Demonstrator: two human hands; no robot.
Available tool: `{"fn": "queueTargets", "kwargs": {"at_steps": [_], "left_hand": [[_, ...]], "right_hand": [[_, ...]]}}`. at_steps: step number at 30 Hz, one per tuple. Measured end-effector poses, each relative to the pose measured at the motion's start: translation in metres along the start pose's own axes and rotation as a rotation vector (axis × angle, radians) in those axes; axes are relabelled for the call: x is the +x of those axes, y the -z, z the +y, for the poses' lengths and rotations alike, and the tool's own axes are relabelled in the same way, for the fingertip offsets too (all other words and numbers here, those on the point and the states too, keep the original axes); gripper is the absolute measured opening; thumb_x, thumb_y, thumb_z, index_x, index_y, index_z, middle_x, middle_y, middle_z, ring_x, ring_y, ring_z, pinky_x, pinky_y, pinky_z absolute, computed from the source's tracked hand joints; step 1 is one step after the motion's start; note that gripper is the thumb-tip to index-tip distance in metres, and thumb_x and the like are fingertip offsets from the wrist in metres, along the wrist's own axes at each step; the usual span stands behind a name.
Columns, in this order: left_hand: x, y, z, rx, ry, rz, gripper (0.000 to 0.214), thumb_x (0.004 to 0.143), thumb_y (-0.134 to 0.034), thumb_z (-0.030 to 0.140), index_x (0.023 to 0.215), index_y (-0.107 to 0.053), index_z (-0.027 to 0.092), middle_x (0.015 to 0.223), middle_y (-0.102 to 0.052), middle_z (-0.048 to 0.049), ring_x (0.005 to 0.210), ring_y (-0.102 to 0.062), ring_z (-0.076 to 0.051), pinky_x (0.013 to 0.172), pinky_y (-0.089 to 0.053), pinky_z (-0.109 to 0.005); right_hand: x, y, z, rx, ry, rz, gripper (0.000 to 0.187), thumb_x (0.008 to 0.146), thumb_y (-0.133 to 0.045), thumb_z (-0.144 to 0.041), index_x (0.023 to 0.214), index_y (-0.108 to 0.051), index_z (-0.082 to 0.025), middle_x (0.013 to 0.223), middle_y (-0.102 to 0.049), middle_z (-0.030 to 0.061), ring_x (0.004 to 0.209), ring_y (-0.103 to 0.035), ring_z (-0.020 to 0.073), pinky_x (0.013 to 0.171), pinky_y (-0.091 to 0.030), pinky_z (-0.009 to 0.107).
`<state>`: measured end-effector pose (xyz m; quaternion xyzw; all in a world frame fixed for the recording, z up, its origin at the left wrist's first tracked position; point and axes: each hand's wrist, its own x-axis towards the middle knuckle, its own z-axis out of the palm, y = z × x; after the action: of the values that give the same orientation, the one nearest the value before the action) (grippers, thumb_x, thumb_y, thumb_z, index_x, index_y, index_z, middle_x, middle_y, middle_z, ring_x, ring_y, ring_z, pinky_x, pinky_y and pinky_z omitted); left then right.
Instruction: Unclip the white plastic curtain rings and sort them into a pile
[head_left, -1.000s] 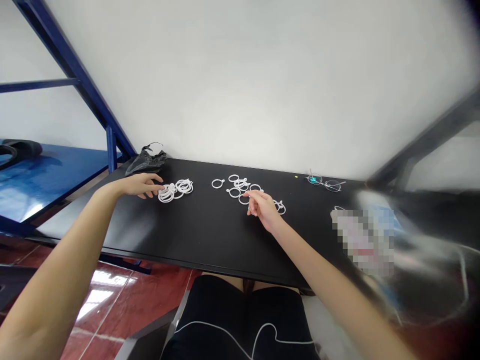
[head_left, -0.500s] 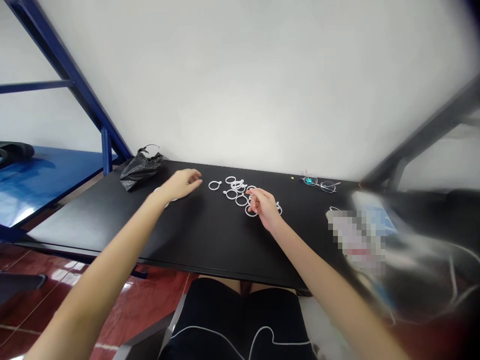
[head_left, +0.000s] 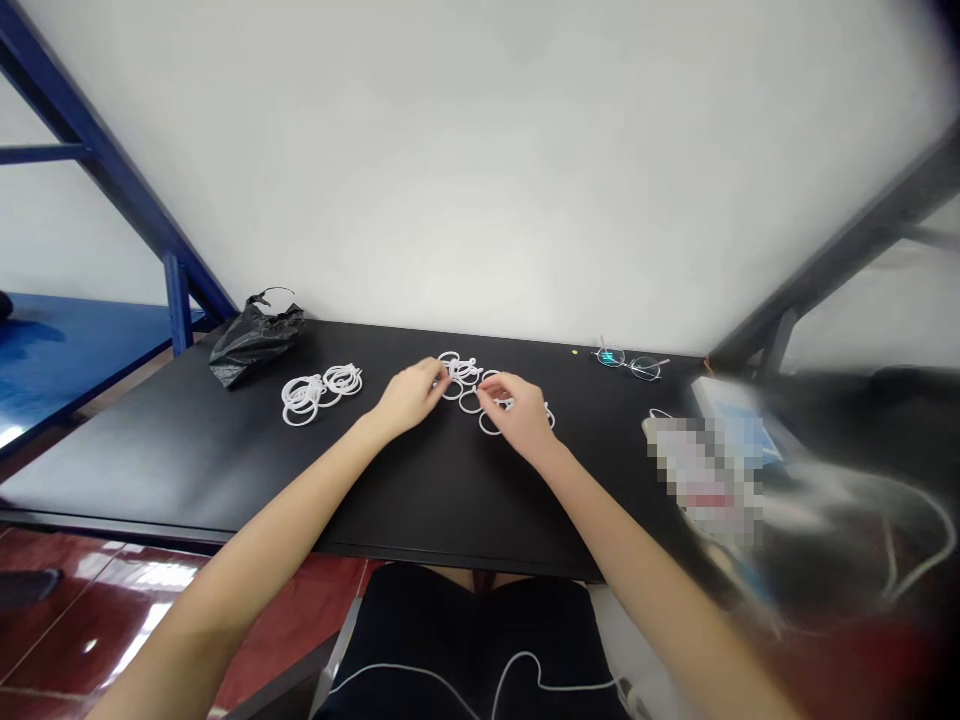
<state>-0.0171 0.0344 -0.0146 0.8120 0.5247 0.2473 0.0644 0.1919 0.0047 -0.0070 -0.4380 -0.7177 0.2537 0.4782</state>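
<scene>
Head view | Scattered white rings (head_left: pixel 466 374) spread ten to four o'clock, at three o'clock from left hand (head_left: pixel 409 396), partly behind the nearer right hand (head_left: pixel 520 410) | Both hands curled; cannot tell if either grips one

Head view — forward, down (over desk (head_left: pixel 427 500))

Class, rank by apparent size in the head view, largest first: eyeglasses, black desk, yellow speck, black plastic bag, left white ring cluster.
Black desk
Black plastic bag
Left white ring cluster and eyeglasses: too alike to rank
Yellow speck
</scene>
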Motion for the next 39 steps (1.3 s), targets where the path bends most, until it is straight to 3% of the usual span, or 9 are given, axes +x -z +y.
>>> {"fn": "queueTargets", "kwargs": {"at_steps": [2,5,11,18,22,26,31,35,39], "left_hand": [[-0.004,-0.007,0.009,0.025,-0.063,-0.073,0.022,0.097,-0.041,0.033,0.093,-0.059,0.020,0.096,-0.063,-0.0053,0.077,-0.061,-0.018,0.063,-0.042,-0.028],[-0.008,-0.014,0.011,0.047,-0.084,-0.125,0.022,0.096,-0.043,0.032,0.095,-0.061,0.020,0.100,-0.061,-0.0060,0.078,-0.061,-0.018,0.062,-0.043,-0.027],[-0.009,-0.009,0.002,-0.126,-0.059,-0.122,0.021,0.092,-0.049,0.032,0.086,-0.062,0.018,0.094,-0.061,-0.0063,0.076,-0.060,-0.018,0.069,-0.048,-0.031],[-0.004,0.013,0.007,-1.188,0.420,-0.170,0.028,0.084,-0.065,0.041,0.092,-0.062,0.015,0.092,-0.067,-0.0080,0.085,-0.066,-0.018,0.066,-0.056,-0.027],[-0.005,0.016,0.018,-1.468,0.555,-0.335,0.025,0.088,-0.061,0.038,0.096,-0.067,0.015,0.099,-0.069,-0.0101,0.086,-0.067,-0.017,0.061,-0.054,-0.021],[-0.007,0.011,0.025,-1.570,0.595,-0.454,0.030,0.093,-0.055,0.041,0.098,-0.070,0.016,0.108,-0.070,-0.0114,0.081,-0.069,-0.015,0.051,-0.050,-0.017],[-0.006,0.010,0.025,-1.597,0.690,-0.389,0.026,0.092,-0.058,0.035,0.099,-0.072,0.015,0.105,-0.072,-0.0091,0.067,-0.067,-0.008,0.044,-0.046,-0.013],[-0.006,0.011,0.024,-1.547,0.695,-0.342,0.024,0.090,-0.063,0.033,0.101,-0.073,0.014,0.116,-0.071,-0.0113,0.071,-0.070,-0.009,0.048,-0.049,-0.013],[-0.006,0.011,0.022,-1.468,0.704,-0.259,0.025,0.088,-0.065,0.034,0.102,-0.073,0.014,0.121,-0.069,-0.0132,0.079,-0.072,-0.013,0.048,-0.049,-0.013]], "right_hand": [[-0.006,-0.006,0.003,-0.250,0.176,-0.142,0.010,0.082,-0.062,-0.015,0.086,-0.068,-0.021,0.090,-0.072,0.0062,0.092,-0.062,0.0239,0.087,-0.047,0.040],[-0.009,-0.013,0.008,-0.452,0.241,-0.269,0.018,0.082,-0.063,-0.010,0.095,-0.068,-0.020,0.095,-0.073,0.0079,0.102,-0.058,0.0266,0.093,-0.042,0.044],[-0.007,-0.014,0.011,-0.405,0.210,-0.308,0.018,0.083,-0.062,-0.005,0.089,-0.068,-0.020,0.081,-0.072,0.0032,0.088,-0.060,0.0218,0.089,-0.044,0.039],[-0.007,-0.012,0.007,0.046,0.041,0.013,0.008,0.084,-0.064,-0.022,0.088,-0.071,-0.022,0.085,-0.072,0.0034,0.071,-0.063,0.0168,0.069,-0.051,0.031],[-0.008,-0.011,-0.003,0.159,-0.002,0.082,0.011,0.083,-0.065,-0.032,0.088,-0.072,-0.024,0.087,-0.072,0.0046,0.074,-0.065,0.0185,0.064,-0.051,0.030],[-0.010,-0.012,-0.008,0.154,-0.006,0.012,0.011,0.082,-0.066,-0.032,0.086,-0.073,-0.026,0.087,-0.072,0.0039,0.074,-0.065,0.0186,0.063,-0.050,0.030],[-0.010,-0.013,-0.006,0.131,0.034,-0.027,0.012,0.085,-0.061,-0.028,0.090,-0.072,-0.025,0.095,-0.074,0.0041,0.074,-0.065,0.0173,0.062,-0.049,0.029],[-0.004,-0.003,-0.005,0.071,0.051,0.000,0.010,0.086,-0.060,-0.028,0.085,-0.069,-0.022,0.082,-0.071,0.0026,0.067,-0.062,0.0152,0.058,-0.047,0.027],[-0.002,0.011,-0.013,-0.253,0.070,-0.225,0.014,0.080,-0.068,-0.031,0.072,-0.063,-0.022,0.064,-0.062,-0.0013,0.058,-0.054,0.0130,0.057,-0.039,0.026]]}}
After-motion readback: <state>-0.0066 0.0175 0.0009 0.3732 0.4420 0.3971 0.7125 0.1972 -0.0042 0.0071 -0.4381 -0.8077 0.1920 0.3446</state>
